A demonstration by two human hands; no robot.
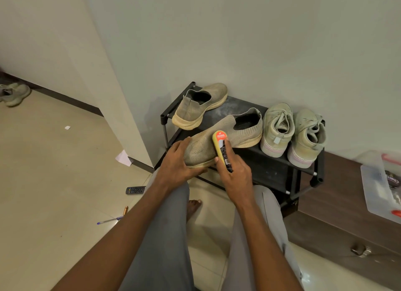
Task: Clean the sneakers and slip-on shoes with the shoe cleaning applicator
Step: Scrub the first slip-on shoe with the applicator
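Observation:
A beige knit slip-on shoe [236,128] lies across the front of the black shoe rack [271,167], toe pointing left. My left hand [176,160] grips its toe end. My right hand [233,171] holds the yellow and orange shoe cleaning applicator [219,143], whose sponge edge presses against the shoe's side. The second slip-on shoe [200,105] sits at the rack's back left. Two pale green laced sneakers [276,128] [308,136] stand side by side on the rack's right end, heels toward me.
The rack stands against a wall beside a corner pillar. A brown cabinet [347,214] with a clear plastic box [382,186] is at right. On the tiled floor lie a remote [135,190], a pen [109,220], paper scraps, and another shoe [16,94] far left. My knees are below.

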